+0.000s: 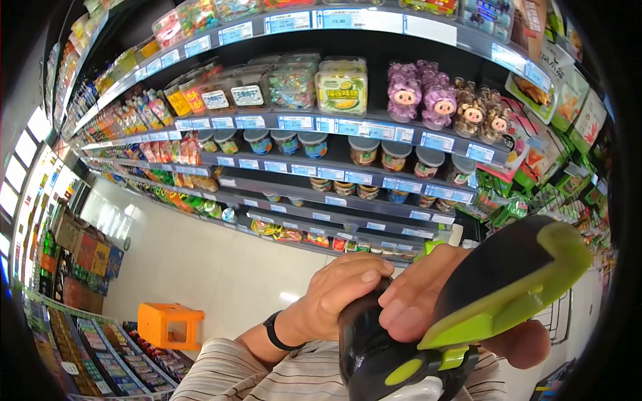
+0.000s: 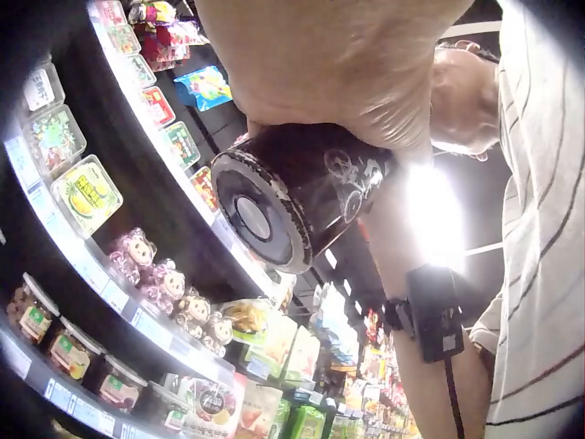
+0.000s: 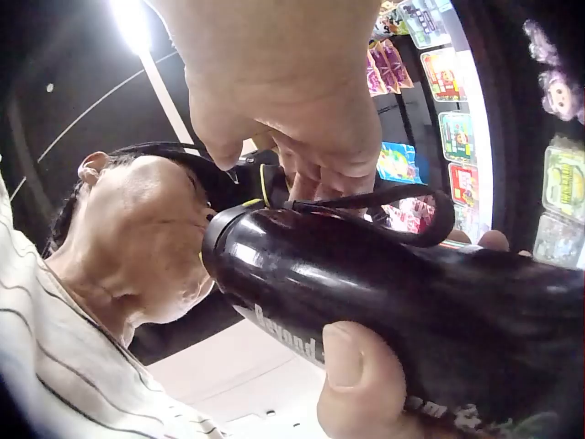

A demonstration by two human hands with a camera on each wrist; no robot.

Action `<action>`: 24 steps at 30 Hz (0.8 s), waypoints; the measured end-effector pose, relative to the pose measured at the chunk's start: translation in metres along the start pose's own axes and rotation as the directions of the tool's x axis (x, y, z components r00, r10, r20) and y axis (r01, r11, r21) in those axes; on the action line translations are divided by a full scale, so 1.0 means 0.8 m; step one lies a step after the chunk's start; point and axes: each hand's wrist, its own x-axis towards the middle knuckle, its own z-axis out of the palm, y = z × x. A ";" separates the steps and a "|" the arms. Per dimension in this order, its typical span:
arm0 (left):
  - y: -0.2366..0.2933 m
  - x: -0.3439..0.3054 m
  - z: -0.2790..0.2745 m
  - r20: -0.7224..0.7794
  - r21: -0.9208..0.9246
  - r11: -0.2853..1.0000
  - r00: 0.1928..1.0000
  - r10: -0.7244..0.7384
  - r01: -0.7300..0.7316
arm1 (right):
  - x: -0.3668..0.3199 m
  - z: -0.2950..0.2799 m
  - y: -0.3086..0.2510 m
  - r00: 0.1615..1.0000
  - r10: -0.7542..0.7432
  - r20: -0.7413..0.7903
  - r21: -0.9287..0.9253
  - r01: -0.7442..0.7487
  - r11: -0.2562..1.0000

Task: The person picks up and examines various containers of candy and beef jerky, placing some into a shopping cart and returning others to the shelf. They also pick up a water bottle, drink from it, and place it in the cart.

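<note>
Pale striped shirt point(image 1: 267, 374), black band point(image 1: 277, 332) (perhaps a watch) by left hand point(image 1: 334, 294)

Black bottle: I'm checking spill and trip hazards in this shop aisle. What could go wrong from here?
1. The black bottle is tipped at the person's mouth with its green lid flipped open, so liquid could spill onto the striped shirt or the floor.
2. The left hand and right hand both grip its glossy body; a slip might drop it.
3. The orange stool stands in the aisle, a possible trip.

Store shelves point(image 1: 254, 122) packed with candy jars point(image 1: 364, 150) and purple character tubs point(image 1: 421, 93). Orange stool point(image 1: 170, 324) sits on the floor point(image 1: 221, 267).
</note>
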 end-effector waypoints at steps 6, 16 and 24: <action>0.029 0.017 -0.022 0.031 0.062 0.996 0.998 -0.058 0.056 | 0.027 0.008 -0.006 0.997 0.056 0.061 -0.002 -0.056 0.998; 0.036 0.019 -0.017 0.019 0.076 0.994 0.996 -0.084 0.082 | 0.036 0.002 -0.022 0.983 0.128 0.128 0.027 -0.132 0.991; 0.029 0.019 -0.012 0.027 0.029 0.999 0.999 -0.026 0.025 | 0.027 -0.029 -0.026 0.926 0.114 0.361 -0.002 -0.121 0.993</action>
